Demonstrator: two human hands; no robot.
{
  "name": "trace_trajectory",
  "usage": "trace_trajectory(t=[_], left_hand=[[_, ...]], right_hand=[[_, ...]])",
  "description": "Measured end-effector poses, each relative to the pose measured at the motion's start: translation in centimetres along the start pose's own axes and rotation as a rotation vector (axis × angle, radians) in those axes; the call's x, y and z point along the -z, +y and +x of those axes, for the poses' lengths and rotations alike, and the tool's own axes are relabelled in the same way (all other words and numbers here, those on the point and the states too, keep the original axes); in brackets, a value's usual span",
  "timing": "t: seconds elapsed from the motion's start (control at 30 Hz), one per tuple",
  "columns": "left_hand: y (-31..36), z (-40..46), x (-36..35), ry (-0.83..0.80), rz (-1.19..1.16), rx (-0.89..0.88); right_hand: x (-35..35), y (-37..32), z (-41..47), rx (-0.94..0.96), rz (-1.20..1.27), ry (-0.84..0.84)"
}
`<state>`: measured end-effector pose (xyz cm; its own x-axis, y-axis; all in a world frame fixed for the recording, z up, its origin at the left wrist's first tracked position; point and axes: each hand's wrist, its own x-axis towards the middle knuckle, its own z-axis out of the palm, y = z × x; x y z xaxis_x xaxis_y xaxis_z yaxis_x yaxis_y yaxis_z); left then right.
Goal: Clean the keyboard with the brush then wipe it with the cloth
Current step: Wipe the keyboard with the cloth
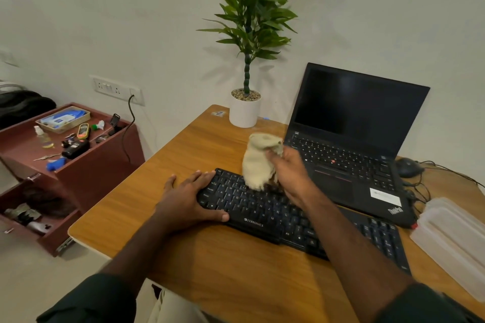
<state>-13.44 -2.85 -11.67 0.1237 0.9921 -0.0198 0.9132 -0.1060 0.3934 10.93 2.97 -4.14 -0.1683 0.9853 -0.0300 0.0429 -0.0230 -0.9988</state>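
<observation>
The person wears a dark green top with long sleeves (91, 299), and both are pushed up to leave the forearms bare. Light beige trousers (170, 307) show between the arms.

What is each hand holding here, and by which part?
The right hand grips the cloth by its upper bunched part. The left hand holds the keyboard by its left end.
</observation>
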Motion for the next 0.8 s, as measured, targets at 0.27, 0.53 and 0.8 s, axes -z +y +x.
trace_trajectory(t=[0.27, 0.53, 0.8], left_hand=[[0.0, 0.0, -0.2, 0.019, 0.027, 0.011], [0.0, 0.1, 0.0, 0.012, 0.021, -0.011], [0.0, 0.1, 0.1, -0.015, -0.005, 0.029]], right_hand=[[-4.7, 3.8, -0.7, 0.230, -0.965, -0.179], [-1.4, 3.5, -2.8, 0.196, -0.850, -0.694], [4.4, 1.8, -4.0, -0.016, -0.326, -0.529]])
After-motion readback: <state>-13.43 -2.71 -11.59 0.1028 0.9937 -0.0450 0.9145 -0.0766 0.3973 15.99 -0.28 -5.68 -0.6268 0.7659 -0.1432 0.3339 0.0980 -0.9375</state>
